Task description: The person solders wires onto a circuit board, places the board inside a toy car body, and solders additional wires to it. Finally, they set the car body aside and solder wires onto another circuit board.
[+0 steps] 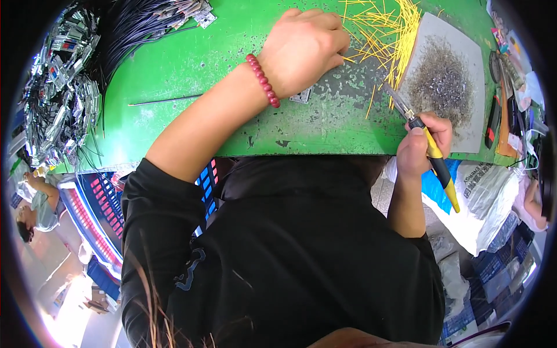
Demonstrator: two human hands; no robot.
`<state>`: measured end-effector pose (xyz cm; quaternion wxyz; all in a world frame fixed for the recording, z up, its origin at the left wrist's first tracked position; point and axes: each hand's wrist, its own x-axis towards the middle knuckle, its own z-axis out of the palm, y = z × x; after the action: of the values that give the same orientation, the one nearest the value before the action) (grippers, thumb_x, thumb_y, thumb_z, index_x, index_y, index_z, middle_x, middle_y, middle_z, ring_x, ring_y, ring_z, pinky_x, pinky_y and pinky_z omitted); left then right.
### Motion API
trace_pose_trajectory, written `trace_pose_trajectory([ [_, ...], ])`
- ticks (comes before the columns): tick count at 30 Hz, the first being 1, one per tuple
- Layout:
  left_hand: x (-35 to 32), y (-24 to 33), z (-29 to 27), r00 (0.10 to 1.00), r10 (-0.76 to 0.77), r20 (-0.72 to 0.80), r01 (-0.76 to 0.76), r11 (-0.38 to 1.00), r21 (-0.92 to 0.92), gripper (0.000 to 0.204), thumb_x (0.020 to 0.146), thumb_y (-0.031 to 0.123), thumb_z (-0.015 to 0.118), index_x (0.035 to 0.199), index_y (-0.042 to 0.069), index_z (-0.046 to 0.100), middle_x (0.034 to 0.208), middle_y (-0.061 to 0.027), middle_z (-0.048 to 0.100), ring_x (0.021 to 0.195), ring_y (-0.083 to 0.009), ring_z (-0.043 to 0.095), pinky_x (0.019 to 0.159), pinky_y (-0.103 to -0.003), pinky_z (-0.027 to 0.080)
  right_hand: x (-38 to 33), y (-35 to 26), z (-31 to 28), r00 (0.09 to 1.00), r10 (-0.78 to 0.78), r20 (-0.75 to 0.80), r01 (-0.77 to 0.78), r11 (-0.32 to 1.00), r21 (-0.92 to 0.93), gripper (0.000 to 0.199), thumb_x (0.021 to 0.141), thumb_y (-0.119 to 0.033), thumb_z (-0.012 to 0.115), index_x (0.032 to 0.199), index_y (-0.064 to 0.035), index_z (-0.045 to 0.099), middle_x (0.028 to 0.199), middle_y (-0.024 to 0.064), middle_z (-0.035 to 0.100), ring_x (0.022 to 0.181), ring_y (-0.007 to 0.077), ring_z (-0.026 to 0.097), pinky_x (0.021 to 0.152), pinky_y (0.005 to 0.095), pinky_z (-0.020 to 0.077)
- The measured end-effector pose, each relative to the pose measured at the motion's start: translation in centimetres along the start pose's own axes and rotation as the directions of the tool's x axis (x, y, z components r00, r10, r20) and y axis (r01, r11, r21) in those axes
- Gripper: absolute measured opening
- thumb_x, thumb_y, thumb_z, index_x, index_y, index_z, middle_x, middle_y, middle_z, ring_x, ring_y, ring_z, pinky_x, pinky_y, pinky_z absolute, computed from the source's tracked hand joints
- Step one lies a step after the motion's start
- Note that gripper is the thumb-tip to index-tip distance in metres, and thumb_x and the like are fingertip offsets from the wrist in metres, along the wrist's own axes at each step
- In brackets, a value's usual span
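Note:
My left hand point(304, 49) rests on the green table point(191, 64) with its fingers curled down at the edge of a pile of thin yellow wire pieces point(386, 29); whether it pinches one is hidden. A red bead bracelet point(262, 80) circles that wrist. A small grey part point(300, 96) lies just under the hand. My right hand point(422, 145) grips a yellow and black handled cutter point(432, 156), its metal tip point(400, 100) pointing at the yellow pieces. A grey mat point(464, 64) beside it carries a heap of fine metal scraps point(441, 81).
Bundles of black cables point(136, 26) and shiny packaged parts point(58, 93) fill the table's left end. A single black wire point(165, 100) lies loose. Tools and clutter point(505, 110) sit at the right edge. White bags point(493, 197) lie below the table. Another person point(38, 211) is at the far left.

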<state>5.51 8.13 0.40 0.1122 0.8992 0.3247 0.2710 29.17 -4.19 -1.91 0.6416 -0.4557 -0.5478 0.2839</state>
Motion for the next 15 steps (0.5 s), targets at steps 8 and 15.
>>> trace_pose_trajectory([
  [8, 0.3, -0.5, 0.4, 0.999, -0.033, 0.025, 0.032, 0.999, 0.03, 0.008, 0.081, 0.012, 0.065, 0.082, 0.006, 0.059, 0.08, -0.0098, 0.061, 0.081, -0.0305, 0.06, 0.07, -0.04, 0.047, 0.0, -0.1, 0.4, 0.999, 0.012, -0.034, -0.013, 1.0, -0.013, 0.021, 0.078, -0.01, 0.065, 0.092, 0.0011, 0.053, 0.076, 0.0086, 0.054, 0.066, 0.0133, 0.052, 0.063, 0.0241, 0.0419],
  [15, -1.8, 1.0, -3.0, 0.987, -0.156, -0.022, 0.152, 0.978, -0.141, 0.01, 0.079, 0.008, 0.07, 0.084, 0.005, 0.062, 0.073, -0.0079, 0.064, 0.067, -0.028, 0.063, 0.065, -0.037, 0.049, -0.2, 0.2, 0.1, 1.0, 0.01, -0.026, -0.01, 1.0, 0.008, 0.023, 0.08, -0.01, 0.066, 0.095, 0.0003, 0.053, 0.079, 0.0074, 0.055, 0.066, 0.0114, 0.05, 0.063, 0.0234, 0.0403],
])
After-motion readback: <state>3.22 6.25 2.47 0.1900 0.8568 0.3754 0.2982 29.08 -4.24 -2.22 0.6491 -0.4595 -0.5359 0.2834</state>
